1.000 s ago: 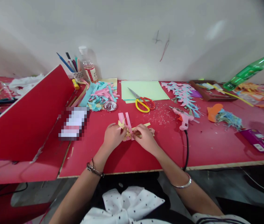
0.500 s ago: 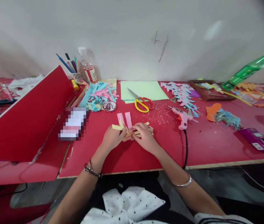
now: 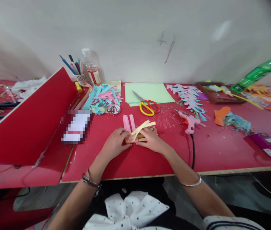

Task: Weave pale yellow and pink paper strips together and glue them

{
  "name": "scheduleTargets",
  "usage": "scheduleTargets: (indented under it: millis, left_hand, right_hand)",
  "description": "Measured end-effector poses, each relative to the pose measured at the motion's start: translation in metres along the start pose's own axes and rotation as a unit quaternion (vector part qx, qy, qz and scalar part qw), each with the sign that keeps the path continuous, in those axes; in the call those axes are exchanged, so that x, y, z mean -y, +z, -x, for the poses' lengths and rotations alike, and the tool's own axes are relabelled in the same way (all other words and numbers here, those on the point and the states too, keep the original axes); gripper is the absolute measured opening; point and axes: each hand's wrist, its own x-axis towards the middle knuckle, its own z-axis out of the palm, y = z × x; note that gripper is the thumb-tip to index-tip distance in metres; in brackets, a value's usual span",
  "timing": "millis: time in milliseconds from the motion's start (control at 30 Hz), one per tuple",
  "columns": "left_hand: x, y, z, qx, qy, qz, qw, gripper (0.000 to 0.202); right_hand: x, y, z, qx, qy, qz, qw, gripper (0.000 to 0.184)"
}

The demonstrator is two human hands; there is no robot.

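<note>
In front of me on the red table lies a small weave of pink paper strips (image 3: 127, 122) and yellow paper strips (image 3: 141, 128). Two pink ends point away from me, while the loose yellow ends slant up to the right. My left hand (image 3: 114, 143) grips the weave at its left edge, fingers curled and thumb along the near side. From the right, my right hand (image 3: 154, 140) covers part of the yellow strips, with its fingers bent over them and thumb at the near edge. The fingertips of both hands partly hide the woven middle.
Scissors (image 3: 146, 106) lie partly on pale green paper (image 3: 152, 91). A pink glue gun (image 3: 190, 123) with a black cord is to the right. Cut paper strips (image 3: 103, 99) and a phone (image 3: 77, 126) lie left, beside a leaning red board (image 3: 37, 127). A green bottle (image 3: 257, 73) tilts at far right.
The yellow strip ends have swung from the left side over to the right. My left hand has shifted slightly down along the weave's left edge; my right hand still covers its right side.
</note>
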Motion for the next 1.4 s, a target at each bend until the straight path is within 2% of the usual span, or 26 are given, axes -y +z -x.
scheduleTargets:
  millis: [167,300,400,633,833,933,1067,1400]
  left_hand:
    - [0.0038,0.0061,-0.0024,0.004,0.01,0.052,0.999,0.026]
    - [0.0047,0.0043,-0.0016,0.012,0.014,0.051,0.999,0.029]
    - [0.0062,0.0021,-0.0009,0.01,0.019,0.048,0.999,0.026]
    - [0.0086,0.0049,-0.0026,0.009,0.024,0.069,0.997,0.019]
    - [0.0057,0.0019,-0.0003,0.027,0.024,0.018,0.999,0.02]
    - [0.0042,-0.0002,0.0003,0.027,0.026,-0.014,0.999,0.016]
    - [0.0035,-0.0001,-0.0004,0.02,0.043,-0.033,0.998,0.017]
    - [0.0026,0.007,-0.0006,-0.01,0.044,-0.041,0.998,0.017]
  right_hand:
    - [0.0018,0.0003,-0.0023,0.004,0.004,-0.002,1.0,0.024]
    - [0.0005,0.0009,-0.0007,0.012,0.016,-0.021,1.0,0.029]
    - [-0.002,0.0006,0.0008,0.005,0.02,-0.029,0.999,0.026]
    - [-0.0017,0.0017,-0.0014,-0.012,0.004,0.002,1.0,0.024]
    - [-0.0016,0.0034,0.0004,0.002,0.006,-0.003,1.0,0.029]
    - [-0.0029,0.0035,0.0012,-0.002,-0.008,-0.017,1.0,0.024]
    - [-0.0033,0.0031,0.0014,-0.008,-0.011,-0.007,1.0,0.015]
    - [0.0003,0.0058,0.0011,-0.017,-0.016,-0.013,1.0,0.019]
